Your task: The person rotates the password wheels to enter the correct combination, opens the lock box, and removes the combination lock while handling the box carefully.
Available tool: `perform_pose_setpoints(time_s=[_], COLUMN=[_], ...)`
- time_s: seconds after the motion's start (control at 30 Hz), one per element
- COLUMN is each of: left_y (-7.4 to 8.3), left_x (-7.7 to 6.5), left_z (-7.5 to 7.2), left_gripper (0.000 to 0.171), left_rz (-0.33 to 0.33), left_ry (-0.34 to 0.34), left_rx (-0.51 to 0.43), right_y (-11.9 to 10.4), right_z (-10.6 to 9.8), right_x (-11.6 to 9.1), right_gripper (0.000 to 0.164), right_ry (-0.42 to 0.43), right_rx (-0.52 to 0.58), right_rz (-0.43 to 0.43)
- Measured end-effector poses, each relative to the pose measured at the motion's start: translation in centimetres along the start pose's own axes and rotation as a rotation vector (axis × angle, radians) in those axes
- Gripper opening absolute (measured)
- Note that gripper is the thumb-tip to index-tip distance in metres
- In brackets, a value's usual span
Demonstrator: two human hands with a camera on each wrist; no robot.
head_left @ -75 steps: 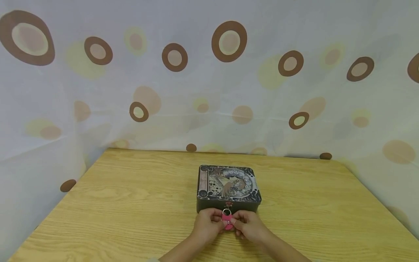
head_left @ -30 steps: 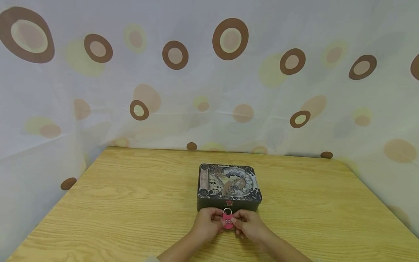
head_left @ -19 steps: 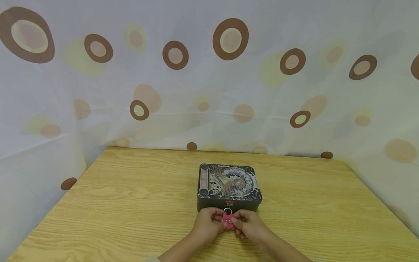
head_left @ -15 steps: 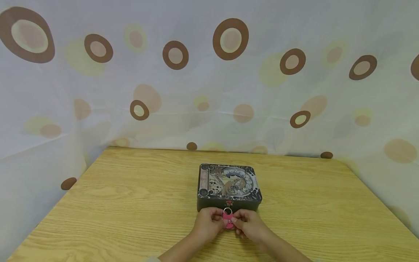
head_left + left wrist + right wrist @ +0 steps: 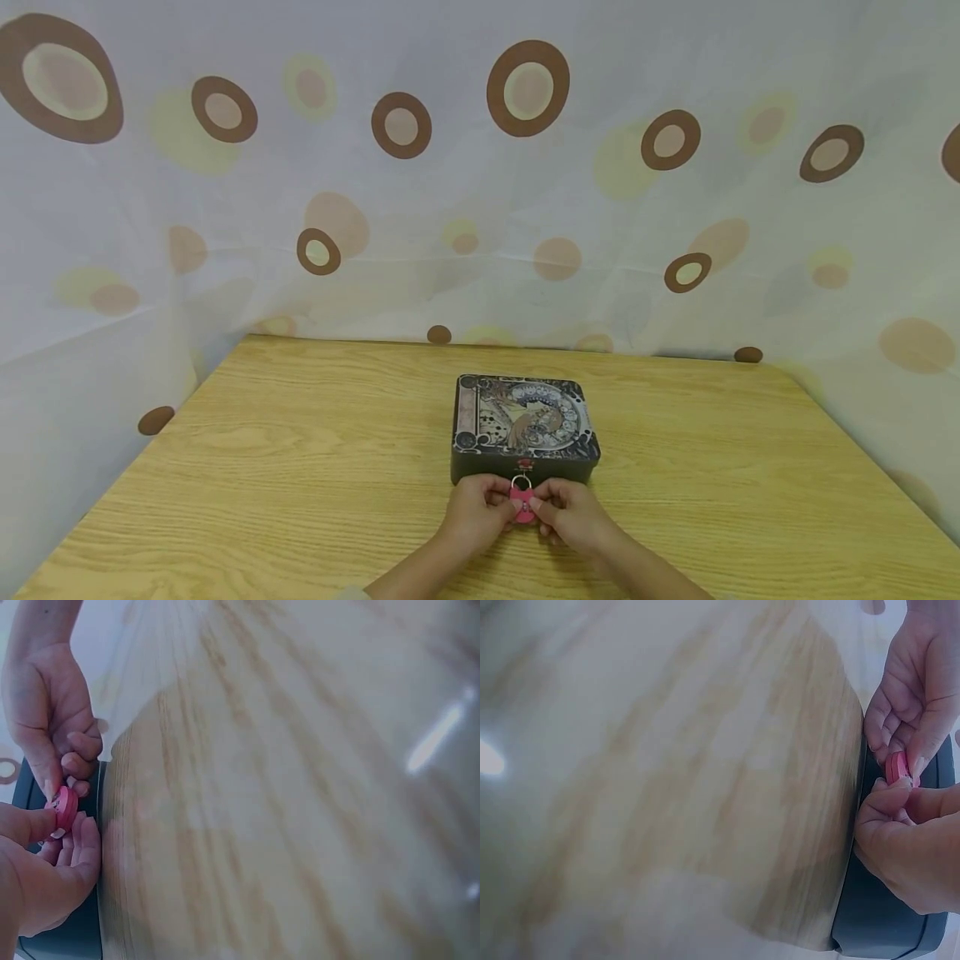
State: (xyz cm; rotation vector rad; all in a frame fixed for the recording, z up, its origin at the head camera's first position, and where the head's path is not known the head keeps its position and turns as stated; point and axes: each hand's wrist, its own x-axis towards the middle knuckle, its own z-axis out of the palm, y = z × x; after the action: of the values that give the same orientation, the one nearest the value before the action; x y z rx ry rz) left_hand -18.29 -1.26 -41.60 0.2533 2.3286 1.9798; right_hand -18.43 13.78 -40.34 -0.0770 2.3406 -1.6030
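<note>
A pink combination padlock (image 5: 522, 495) with a silver shackle hangs at the front of a dark tin box (image 5: 525, 417), just below its red clasp (image 5: 524, 464). My left hand (image 5: 474, 515) pinches the padlock from the left, its thumb lying over the number dials. From the other side my right hand (image 5: 572, 515) pinches it too, thumb on the dial area. In the left wrist view the pink padlock (image 5: 64, 808) shows edge-on between both hands' fingertips, close against the box's dark side. The dial digits are too small to read.
The box stands on a wood-grain table (image 5: 300, 467), its lid closed and printed with an ornate picture. Behind and at both sides of the table hangs a pale curtain (image 5: 480, 208) with brown rings and spots.
Both hands keep their hold on the padlock. My left thumb has shifted back and forth over the dials, which showed more openly a second ago and are now partly covered.
</note>
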Motion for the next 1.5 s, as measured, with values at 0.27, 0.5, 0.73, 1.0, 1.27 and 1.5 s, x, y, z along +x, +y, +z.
perform_pose_setpoints(time_s=[0.27,0.5,0.73,1.0,1.27,1.5], left_y=[-0.01,0.14,-0.05,-0.12,-0.17,-0.04], left_x=[0.02,0.12,0.23,0.08,-0.04,-0.40], left_z=[0.00,-0.17,-0.25,-0.43,-0.37,-0.08], left_gripper=[0.011,0.015,0.016,0.016,0.016,0.016], left_rz=[-0.004,-0.015,-0.014,-0.050,-0.068,-0.103], left_ry=[0.000,-0.010,-0.018,-0.032,-0.013,0.012], left_rx=[0.020,0.030,0.029,-0.054,-0.055,-0.078], right_y=[0.10,0.12,0.11,0.10,0.29,0.48], right_z=[0.01,0.08,0.09,0.14,0.09,0.05], right_x=[-0.03,0.04,0.15,0.12,0.07,0.11], right_gripper=[0.013,0.012,0.012,0.013,0.014,0.017], right_ry=[-0.003,0.010,0.005,0.016,-0.009,-0.029], right_rx=[-0.004,-0.022,-0.023,0.000,0.033,0.071], right_rz=[-0.012,0.000,0.013,0.020,0.008,0.011])
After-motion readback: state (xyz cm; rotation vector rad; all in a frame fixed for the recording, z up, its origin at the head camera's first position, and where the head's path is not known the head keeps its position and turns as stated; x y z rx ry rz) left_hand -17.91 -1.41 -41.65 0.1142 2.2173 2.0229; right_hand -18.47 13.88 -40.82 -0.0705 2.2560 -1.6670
